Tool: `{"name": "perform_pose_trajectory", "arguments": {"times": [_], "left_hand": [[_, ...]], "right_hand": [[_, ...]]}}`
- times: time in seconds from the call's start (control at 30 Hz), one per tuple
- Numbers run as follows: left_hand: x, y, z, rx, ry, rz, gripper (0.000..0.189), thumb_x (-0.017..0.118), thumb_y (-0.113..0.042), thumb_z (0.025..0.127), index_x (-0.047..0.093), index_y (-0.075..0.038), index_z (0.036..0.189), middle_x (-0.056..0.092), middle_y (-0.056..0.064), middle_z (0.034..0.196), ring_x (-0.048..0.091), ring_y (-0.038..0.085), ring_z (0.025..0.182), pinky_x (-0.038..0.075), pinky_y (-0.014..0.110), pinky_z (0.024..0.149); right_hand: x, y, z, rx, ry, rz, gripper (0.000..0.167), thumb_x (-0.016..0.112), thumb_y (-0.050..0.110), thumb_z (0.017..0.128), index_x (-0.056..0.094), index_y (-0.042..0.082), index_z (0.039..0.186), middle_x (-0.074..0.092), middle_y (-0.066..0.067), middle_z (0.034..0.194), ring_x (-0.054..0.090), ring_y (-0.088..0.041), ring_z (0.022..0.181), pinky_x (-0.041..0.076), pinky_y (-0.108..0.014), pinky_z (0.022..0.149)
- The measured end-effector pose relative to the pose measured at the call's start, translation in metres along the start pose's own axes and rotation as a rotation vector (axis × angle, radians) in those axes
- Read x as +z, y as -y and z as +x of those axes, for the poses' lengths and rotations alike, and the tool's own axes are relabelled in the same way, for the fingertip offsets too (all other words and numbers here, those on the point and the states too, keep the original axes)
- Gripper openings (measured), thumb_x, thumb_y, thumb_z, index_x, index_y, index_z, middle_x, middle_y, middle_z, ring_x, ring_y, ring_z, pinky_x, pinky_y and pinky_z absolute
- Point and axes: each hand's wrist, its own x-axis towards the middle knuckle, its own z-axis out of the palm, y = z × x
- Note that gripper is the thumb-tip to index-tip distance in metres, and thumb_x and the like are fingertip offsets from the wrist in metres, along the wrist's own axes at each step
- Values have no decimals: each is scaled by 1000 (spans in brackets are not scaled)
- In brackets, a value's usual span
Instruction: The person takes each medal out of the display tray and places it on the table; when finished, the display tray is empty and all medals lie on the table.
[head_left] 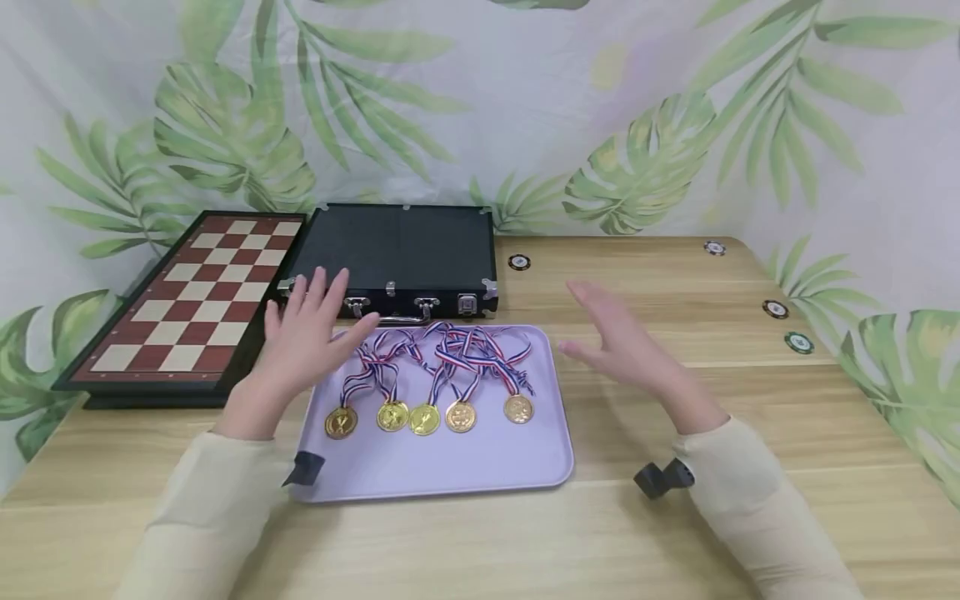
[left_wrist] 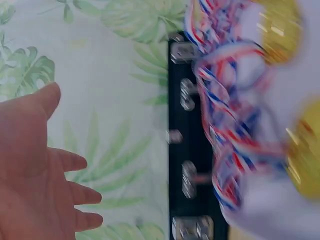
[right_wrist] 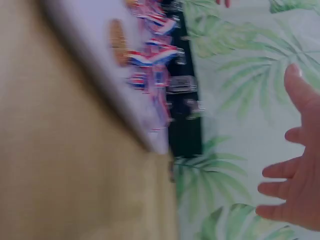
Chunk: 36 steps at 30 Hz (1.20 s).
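The wooden table (head_left: 465, 550) bears a lilac tray (head_left: 435, 468). Left of the tray sits a checkered board (head_left: 197, 293); behind the tray, a black case (head_left: 405, 250). The left hand (head_left: 303, 335) hovers near the tray's rear left corner, the right hand (head_left: 621, 337) right of the tray, both empty, fingers extended. 5 ribboned medals (head_left: 424, 420) lie on the tray; 4 chips (head_left: 798, 342) lie beyond its right side.
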Motion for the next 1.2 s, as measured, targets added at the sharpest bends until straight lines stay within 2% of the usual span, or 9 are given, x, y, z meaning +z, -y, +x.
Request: {"name": "perform_pose_trajectory", "arguments": {"times": [0.17,0.33,0.43,0.57,0.7,0.87,0.97,1.07,1.2], "left_hand": [[5,25,-17,43,2,-100,73,35,-51,87,10,-6,139,3,23,140,-4,39,125,-4,62,90],[17,42,-24,49,91,-257,68,36,-43,90,11,-2,137,6,26,138,1,41,125,4,62,92],[25,53,-24,33,145,-379,65,35,-38,91,9,-1,137,7,28,138,7,43,123,11,58,94],[35,68,-25,-20,149,-485,61,34,-36,92,11,-1,137,11,28,137,16,46,120,18,54,95],[46,81,-28,-51,112,-472,59,35,-36,92,19,1,136,20,29,134,18,45,120,16,54,95],[58,91,-30,6,54,-389,54,37,-33,92,28,3,132,27,29,131,13,46,121,-1,59,93],[63,95,-32,45,20,-343,52,41,-30,91,32,3,130,28,30,130,13,46,121,-3,60,92],[67,98,-34,65,10,-286,52,43,-31,90,33,0,130,25,29,132,13,44,122,-3,60,92],[69,98,-35,60,35,-234,55,42,-36,89,30,-5,133,22,27,135,10,42,124,-4,58,93]], "right_hand": [[28,-1,-13,16,29,183,71,63,28,79,26,6,135,37,-17,130,35,-29,117,28,-45,94],[52,5,-17,61,53,353,64,66,24,76,37,6,130,54,-15,110,49,-25,102,37,-45,86],[62,8,-18,53,50,392,55,69,21,73,48,4,121,58,-11,98,53,-23,93,40,-42,84],[75,9,-19,1,56,375,44,72,21,70,57,3,108,57,-6,91,52,-20,86,41,-35,79],[85,7,-21,-54,67,298,42,73,23,69,60,5,105,55,-3,91,49,-16,84,41,-29,76],[92,5,-21,-75,60,174,44,72,26,68,62,7,106,51,0,90,45,-13,82,38,-28,71],[94,6,-20,-82,58,117,44,71,28,69,61,7,107,50,0,90,44,-14,82,37,-29,71],[95,9,-18,-73,59,85,44,71,28,70,61,7,107,49,0,90,43,-14,84,36,-29,73],[95,11,-18,-58,66,60,43,71,27,70,61,7,107,49,-1,90,43,-16,84,35,-30,73]]}}
